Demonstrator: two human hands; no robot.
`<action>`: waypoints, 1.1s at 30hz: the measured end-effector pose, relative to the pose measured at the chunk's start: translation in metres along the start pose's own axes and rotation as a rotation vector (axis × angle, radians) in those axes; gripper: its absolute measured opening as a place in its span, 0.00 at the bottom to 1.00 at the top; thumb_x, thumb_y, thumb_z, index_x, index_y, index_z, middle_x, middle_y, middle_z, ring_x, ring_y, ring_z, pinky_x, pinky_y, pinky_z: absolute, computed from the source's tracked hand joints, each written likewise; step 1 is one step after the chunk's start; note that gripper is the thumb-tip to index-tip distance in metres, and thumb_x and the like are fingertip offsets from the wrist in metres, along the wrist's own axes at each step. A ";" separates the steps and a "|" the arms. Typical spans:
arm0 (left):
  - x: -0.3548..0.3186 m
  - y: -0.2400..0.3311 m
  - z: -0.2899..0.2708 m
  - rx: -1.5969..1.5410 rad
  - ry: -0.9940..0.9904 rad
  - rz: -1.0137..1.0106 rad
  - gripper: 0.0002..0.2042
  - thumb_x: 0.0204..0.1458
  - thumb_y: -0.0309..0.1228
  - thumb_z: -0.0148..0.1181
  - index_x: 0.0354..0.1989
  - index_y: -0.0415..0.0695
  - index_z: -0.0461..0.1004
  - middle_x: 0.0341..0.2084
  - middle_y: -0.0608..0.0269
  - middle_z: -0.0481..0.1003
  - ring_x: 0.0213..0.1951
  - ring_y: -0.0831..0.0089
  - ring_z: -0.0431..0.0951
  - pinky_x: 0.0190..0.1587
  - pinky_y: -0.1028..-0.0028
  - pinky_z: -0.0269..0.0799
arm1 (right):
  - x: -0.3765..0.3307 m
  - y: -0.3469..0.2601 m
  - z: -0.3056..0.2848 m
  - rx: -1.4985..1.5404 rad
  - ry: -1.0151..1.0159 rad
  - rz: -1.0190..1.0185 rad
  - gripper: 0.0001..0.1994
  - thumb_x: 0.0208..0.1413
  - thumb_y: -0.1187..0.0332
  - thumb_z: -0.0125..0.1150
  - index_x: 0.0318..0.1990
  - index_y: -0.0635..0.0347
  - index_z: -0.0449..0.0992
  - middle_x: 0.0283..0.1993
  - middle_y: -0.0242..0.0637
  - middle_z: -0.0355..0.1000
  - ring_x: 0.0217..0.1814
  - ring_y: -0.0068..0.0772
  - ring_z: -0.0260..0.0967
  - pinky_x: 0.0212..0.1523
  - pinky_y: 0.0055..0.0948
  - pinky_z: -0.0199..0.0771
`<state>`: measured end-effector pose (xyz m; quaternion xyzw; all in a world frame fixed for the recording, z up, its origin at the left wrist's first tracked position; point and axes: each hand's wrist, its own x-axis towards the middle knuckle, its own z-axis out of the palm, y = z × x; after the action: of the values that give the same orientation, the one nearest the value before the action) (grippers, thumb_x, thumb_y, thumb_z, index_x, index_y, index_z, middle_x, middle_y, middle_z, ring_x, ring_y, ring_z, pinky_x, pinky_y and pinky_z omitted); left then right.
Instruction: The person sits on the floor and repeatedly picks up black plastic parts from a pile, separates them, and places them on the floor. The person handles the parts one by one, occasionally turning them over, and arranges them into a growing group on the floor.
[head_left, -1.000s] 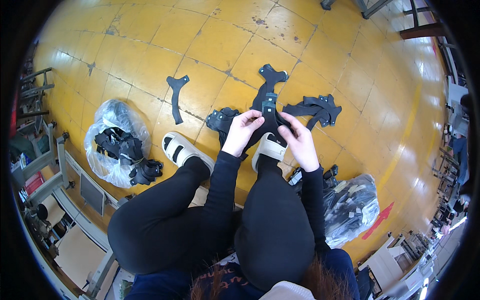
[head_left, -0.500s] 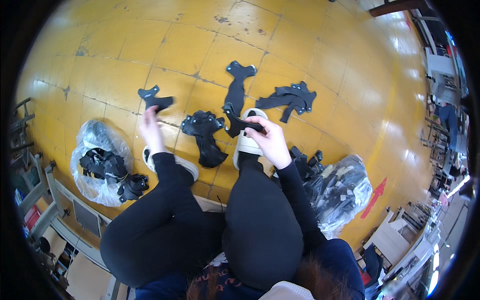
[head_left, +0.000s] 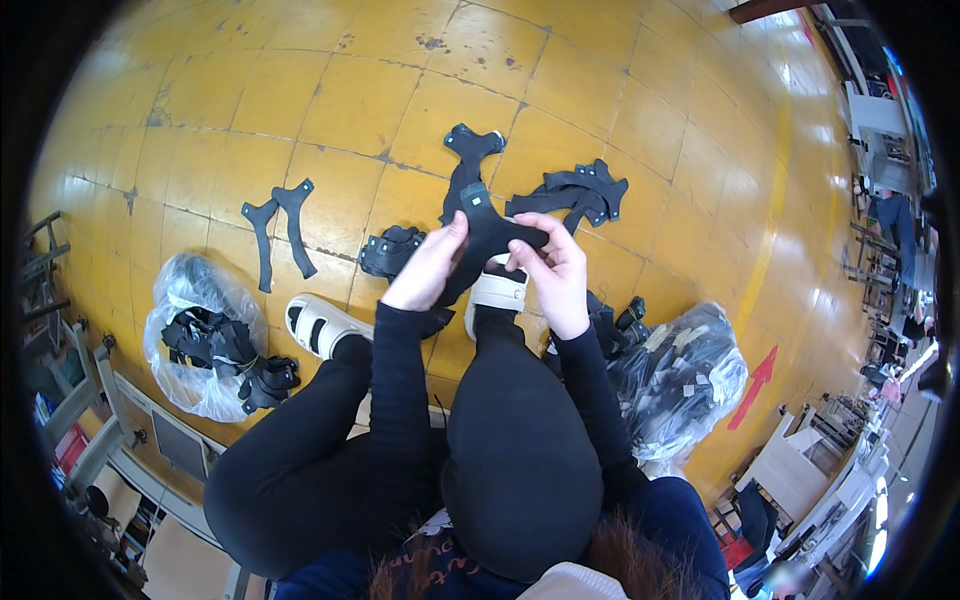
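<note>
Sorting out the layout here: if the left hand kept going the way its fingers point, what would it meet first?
Likely the long black piece lying on the floor just beyond the piece that the left hand holds; depth is unclear.

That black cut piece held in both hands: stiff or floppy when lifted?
Probably floppy: the black piece bends between the left hand and right hand. Likely light, held by fingertips only. Unlikely to roll; similar flat pieces lie flat on the floor.

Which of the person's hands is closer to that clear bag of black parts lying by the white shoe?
The left. The left hand holds a black piece nearer the clear bag; the right hand grips the same piece farther away.
</note>
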<state>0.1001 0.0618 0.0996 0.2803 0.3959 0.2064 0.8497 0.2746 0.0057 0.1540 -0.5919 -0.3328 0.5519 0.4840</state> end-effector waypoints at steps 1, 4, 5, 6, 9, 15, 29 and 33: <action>-0.008 0.003 0.018 -0.302 -0.098 0.065 0.23 0.66 0.45 0.38 0.54 0.37 0.68 0.46 0.58 0.74 0.48 0.68 0.76 0.50 0.67 0.75 | 0.002 -0.001 0.001 -0.037 0.038 -0.044 0.13 0.54 0.79 0.60 0.48 0.63 0.73 0.42 0.35 0.73 0.32 0.19 0.71 0.36 0.18 0.69; -0.013 0.006 0.031 -0.310 -0.075 0.137 0.19 0.65 0.40 0.42 0.54 0.36 0.67 0.46 0.56 0.74 0.45 0.68 0.78 0.48 0.65 0.77 | 0.014 -0.005 0.003 -0.490 0.213 -0.437 0.10 0.46 0.79 0.65 0.38 0.61 0.80 0.44 0.38 0.73 0.41 0.29 0.72 0.44 0.27 0.70; -0.012 0.005 0.031 -0.306 -0.052 0.140 0.18 0.65 0.39 0.43 0.53 0.36 0.67 0.47 0.56 0.74 0.45 0.68 0.78 0.47 0.65 0.77 | 0.014 -0.003 0.003 -0.618 0.255 -0.549 0.10 0.45 0.79 0.66 0.37 0.60 0.80 0.44 0.38 0.73 0.43 0.32 0.72 0.46 0.30 0.69; -0.013 0.003 0.033 -0.361 -0.039 0.150 0.18 0.65 0.38 0.43 0.53 0.37 0.67 0.46 0.57 0.74 0.45 0.68 0.78 0.47 0.66 0.76 | 0.014 -0.002 0.003 -0.744 0.297 -0.661 0.10 0.43 0.79 0.67 0.36 0.59 0.80 0.44 0.38 0.73 0.45 0.34 0.71 0.48 0.32 0.68; -0.009 -0.002 0.038 -0.542 0.002 0.192 0.15 0.64 0.35 0.43 0.50 0.37 0.68 0.44 0.58 0.75 0.45 0.70 0.77 0.48 0.69 0.75 | 0.016 0.003 -0.003 -0.809 0.180 -0.810 0.08 0.41 0.79 0.67 0.30 0.60 0.77 0.45 0.38 0.75 0.47 0.40 0.72 0.51 0.37 0.66; -0.004 -0.015 0.011 -0.489 0.164 0.233 0.13 0.61 0.26 0.41 0.50 0.38 0.69 0.41 0.64 0.76 0.41 0.77 0.77 0.45 0.77 0.73 | 0.011 0.008 -0.004 -0.514 -0.208 -0.609 0.07 0.44 0.82 0.64 0.30 0.63 0.73 0.45 0.41 0.77 0.51 0.45 0.73 0.54 0.35 0.69; -0.007 0.002 0.008 -0.445 0.276 0.263 0.14 0.63 0.33 0.48 0.48 0.33 0.70 0.43 0.52 0.76 0.44 0.66 0.79 0.45 0.74 0.76 | 0.001 -0.007 -0.074 0.349 0.285 -0.306 0.07 0.55 0.80 0.55 0.40 0.62 0.70 0.37 0.30 0.69 0.39 0.19 0.67 0.43 0.21 0.66; -0.009 0.004 0.012 -0.392 0.291 0.267 0.13 0.62 0.32 0.50 0.45 0.33 0.73 0.40 0.55 0.77 0.43 0.68 0.79 0.44 0.75 0.76 | 0.025 0.016 -0.133 0.154 0.421 -0.037 0.12 0.56 0.77 0.58 0.47 0.62 0.71 0.40 0.32 0.70 0.44 0.21 0.67 0.47 0.21 0.65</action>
<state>0.1041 0.0555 0.1134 0.1279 0.4258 0.4273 0.7873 0.4063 -0.0029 0.1206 -0.6492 -0.1924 0.4310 0.5964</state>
